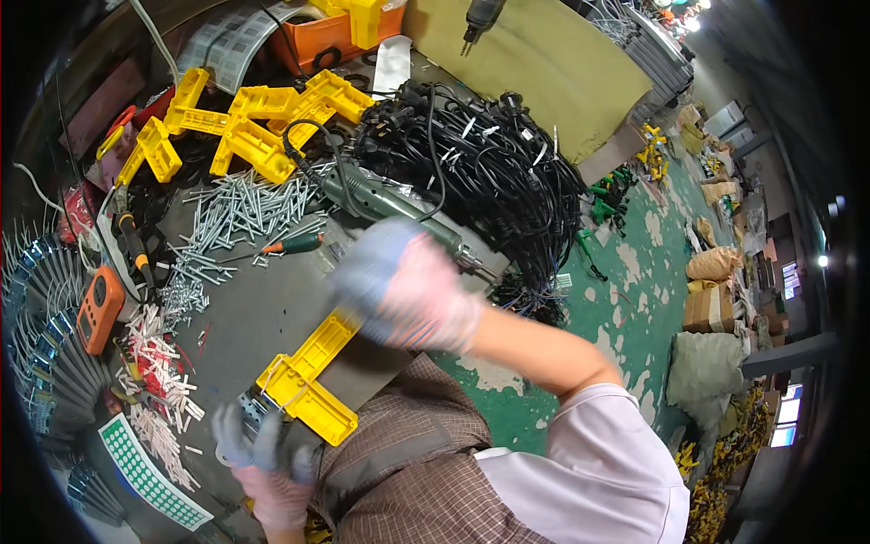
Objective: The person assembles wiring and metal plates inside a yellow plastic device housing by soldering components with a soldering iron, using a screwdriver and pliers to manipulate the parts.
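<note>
A yellow plastic T-shaped housing lies at the table's near edge, close to my lap, with a thin wire across its middle. At its left end, my left hand, in a blue and pink work glove, has its fingertips around a small blue-grey metal part. Smeared by motion, my gloved right hand is over the housing's upper end; its fingers and anything in them cannot be made out. Just beyond it lies a green electric screwdriver. A green-handled screwdriver rests beside a pile of long screws.
Farther back are several yellow housings and a heap of black cables. An orange meter, white sleeves, a green-dotted sticker sheet and corded metal parts sit left. A power tool hangs above. Cartons line the floor.
</note>
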Action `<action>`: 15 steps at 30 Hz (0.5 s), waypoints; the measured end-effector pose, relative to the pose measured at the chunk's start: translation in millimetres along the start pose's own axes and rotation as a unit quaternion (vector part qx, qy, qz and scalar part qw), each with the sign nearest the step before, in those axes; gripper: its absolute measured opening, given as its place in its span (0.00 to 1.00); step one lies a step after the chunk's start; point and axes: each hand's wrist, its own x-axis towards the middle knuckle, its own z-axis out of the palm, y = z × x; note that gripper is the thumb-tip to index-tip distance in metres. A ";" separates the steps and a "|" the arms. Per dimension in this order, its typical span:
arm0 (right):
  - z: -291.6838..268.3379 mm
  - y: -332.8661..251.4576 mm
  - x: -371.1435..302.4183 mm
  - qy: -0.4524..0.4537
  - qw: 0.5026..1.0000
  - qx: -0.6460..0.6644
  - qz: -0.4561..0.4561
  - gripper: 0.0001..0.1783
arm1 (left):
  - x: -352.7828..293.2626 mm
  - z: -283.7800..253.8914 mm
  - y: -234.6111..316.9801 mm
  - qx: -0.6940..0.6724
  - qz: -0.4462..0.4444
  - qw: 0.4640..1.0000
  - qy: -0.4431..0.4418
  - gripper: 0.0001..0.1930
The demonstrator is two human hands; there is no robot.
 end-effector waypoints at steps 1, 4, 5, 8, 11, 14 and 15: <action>-14.5 21.8 -14.8 0.116 0.991 -0.062 0.029 0.14 | -5.6 -3.4 -5.1 0.011 0.014 1.000 0.025 0.26; -76.2 72.2 -35.2 0.207 0.941 -0.087 0.254 0.06 | -20.8 -15.1 -24.5 0.055 -0.025 0.998 0.031 0.28; -92.0 92.8 -55.2 0.269 0.899 -0.038 0.343 0.09 | -19.7 -13.6 -29.6 0.047 -0.020 0.998 0.031 0.28; -141.0 155.4 -112.0 0.232 0.841 -0.120 0.474 0.14 | -14.7 -7.7 -33.2 0.007 -0.050 0.998 0.029 0.31; -147.6 183.8 -147.1 0.063 0.827 -0.101 0.549 0.21 | -7.2 7.1 -31.3 0.030 -0.028 0.999 0.001 0.32; -121.0 180.3 -136.0 -0.123 0.753 -0.356 0.540 0.26 | -2.2 10.5 -28.1 0.075 -0.025 0.997 0.006 0.37; -122.6 184.3 -136.6 -0.124 0.753 -0.355 0.540 0.26 | -2.4 10.3 -27.7 0.062 -0.032 0.998 0.009 0.36</action>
